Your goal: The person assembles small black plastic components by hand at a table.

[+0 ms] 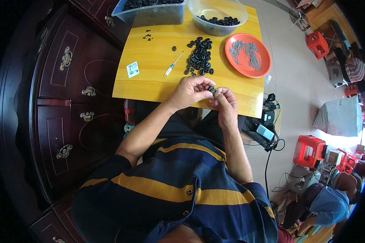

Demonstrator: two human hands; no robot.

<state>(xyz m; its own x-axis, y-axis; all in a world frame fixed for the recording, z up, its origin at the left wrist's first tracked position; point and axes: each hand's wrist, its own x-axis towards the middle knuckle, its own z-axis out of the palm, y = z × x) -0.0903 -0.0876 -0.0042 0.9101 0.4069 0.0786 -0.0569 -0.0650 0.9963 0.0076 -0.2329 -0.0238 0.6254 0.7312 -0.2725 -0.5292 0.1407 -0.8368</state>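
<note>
At the near edge of the yellow table (pixel 148 87), my left hand (pixel 190 92) pinches a small round black plastic part (pixel 211 88) between thumb and fingers. My right hand (pixel 226 104) meets it from the right, thumb and fingertips closed against the same part. Whether a tiny piece also sits in the right fingertips is too small to tell. Just beyond my hands lies a pile of similar black parts (pixel 199 56). A screwdriver (pixel 173 65) with a clear and blue handle rests left of the pile, near a single black part (pixel 174 48).
An orange-red plate (pixel 265 67) of small grey metal pieces (pixel 247 54) stands at the right. Behind are a clear bowl (pixel 215 29) and a bluish bin (pixel 150 17), both holding black parts. A white label (pixel 132 69) lies left. Dark drawers (pixel 56 77) flank the table; people sit far right.
</note>
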